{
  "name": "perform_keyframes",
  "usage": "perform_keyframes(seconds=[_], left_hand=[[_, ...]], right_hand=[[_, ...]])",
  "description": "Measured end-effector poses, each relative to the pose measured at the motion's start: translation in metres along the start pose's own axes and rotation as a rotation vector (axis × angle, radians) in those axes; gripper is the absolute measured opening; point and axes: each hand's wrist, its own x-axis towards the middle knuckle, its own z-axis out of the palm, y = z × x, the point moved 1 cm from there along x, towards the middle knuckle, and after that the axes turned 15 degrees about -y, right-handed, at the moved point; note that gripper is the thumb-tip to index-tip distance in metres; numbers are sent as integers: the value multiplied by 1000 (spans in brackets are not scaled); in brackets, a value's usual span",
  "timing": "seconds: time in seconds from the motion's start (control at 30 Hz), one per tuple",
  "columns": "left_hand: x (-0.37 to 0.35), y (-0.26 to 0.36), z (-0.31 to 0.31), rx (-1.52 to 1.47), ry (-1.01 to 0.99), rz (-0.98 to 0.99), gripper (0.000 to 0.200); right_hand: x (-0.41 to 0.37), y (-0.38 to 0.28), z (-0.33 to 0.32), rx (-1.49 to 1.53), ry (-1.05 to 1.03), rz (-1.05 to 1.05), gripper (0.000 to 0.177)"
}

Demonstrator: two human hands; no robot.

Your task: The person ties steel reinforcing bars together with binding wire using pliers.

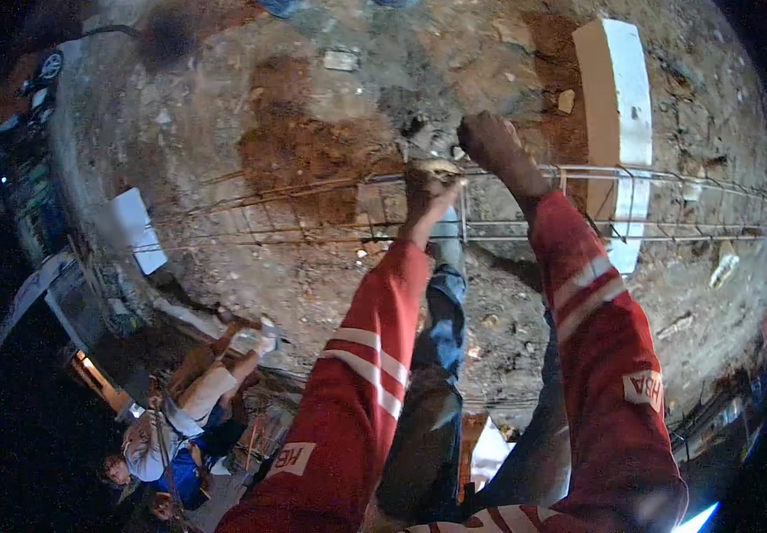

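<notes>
— What is at the far left?

— A dark parked car [19, 151] stands at the edge of the bare brown earth ground [312, 89]. Near it a flat white sheet [135, 229] lies on the dirt. Lower down, a crouching person in a pale cap [157, 435] is well apart from the wearer.

— And the hands?

— Both are on the long rusty steel rebar cage [312, 213], which lies across the ground from left of centre out to the right edge. The left hand [426, 188] comes out of a red sleeve with white stripes [366, 355]. It is curled closed around the cage's upper bar. Something pale shows at its fingers, too blurred to name.

— The right one?

— The right hand [490, 142] is just beside it, a little further up the picture. It is clenched into a tight fist on that same upper bar.

— Anything further right?

— A tall white slab with a tan edge [630, 107] lies on the earth, and the cage's bars cross over it. It is to the right of both hands.
</notes>
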Motion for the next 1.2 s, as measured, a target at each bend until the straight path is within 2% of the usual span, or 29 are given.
perform_keyframes(seconds=[0.03,0.1,0.13,0.2,0.27,0.33,0.37,0.47,0.5,0.53,0.57,0.63,0.67,0.7,0.73,0.8,0.83,0.87,0.9,0.93,0.97,1.0,1.03,1.07,1.1,1.13,1.2], left_hand=[[-1,19,-9,-25,-19,-36,19],[-2,29,-13,-122,-41,-115,18],[-3,28,-11,-134,-41,-115,18],[-3,27,-9,-183,-26,-134,17],[0,17,-3,-146,-21,-149,15],[2,-7,12,-44,81,148,15],[0,9,9,-233,117,216,15],[14,-17,28,-312,132,345,27],[31,-51,69,183,172,135,41],[28,-36,51,50,165,158,38],[23,-25,40,-24,134,154,35],[25,-19,32,-140,7,155,29],[13,0,33,-88,495,262,26],[16,-3,34,-124,358,185,25],[19,-7,36,-161,222,106,25],[17,-15,35,-138,173,89,26],[16,-19,34,-127,149,81,26],[20,-52,50,-67,220,110,29],[32,-75,77,-29,294,146,32],[24,-49,59,-71,243,131,29],[14,-17,35,-112,193,114,27],[7,10,15,-151,144,95,24],[4,20,16,-203,189,-35,17],[3,21,10,-150,267,222,14],[-2,23,7,-212,298,253,13],[-1,16,4,-200,211,223,18],[-10,26,-7,-110,193,203,18]], right_hand=[[10,17,14,-11,-16,9,13],[21,52,51,208,-198,-167,22],[22,65,66,200,-207,-163,22],[23,83,86,362,-502,-90,26],[-6,56,45,192,-512,14,29],[-5,60,70,187,-77,-145,27],[-22,30,29,148,-232,-18,30],[-57,-1,33,167,-13,263,37],[-73,-11,30,218,11,376,39],[-88,-20,27,309,-8,465,42],[-100,-12,47,429,21,453,43],[-116,11,107,999,-6,245,48],[-114,20,134,1314,-42,161,53],[-107,17,143,1548,-74,113,58],[-101,17,151,1840,-4,175,57],[-84,8,142,1644,-17,410,59],[-74,23,149,1380,-84,472,48],[-74,16,148,1369,-82,484,48],[-78,10,137,915,-31,465,45],[-84,8,122,444,7,440,43],[-89,-1,121,66,169,467,39],[-91,-2,123,-150,169,522,36],[-96,-13,121,-243,98,584,34],[-103,-24,120,-309,25,635,32],[-109,-35,114,-299,-29,664,30],[-114,-48,108,-234,-54,668,30],[-124,-86,53,291,84,592,30]])
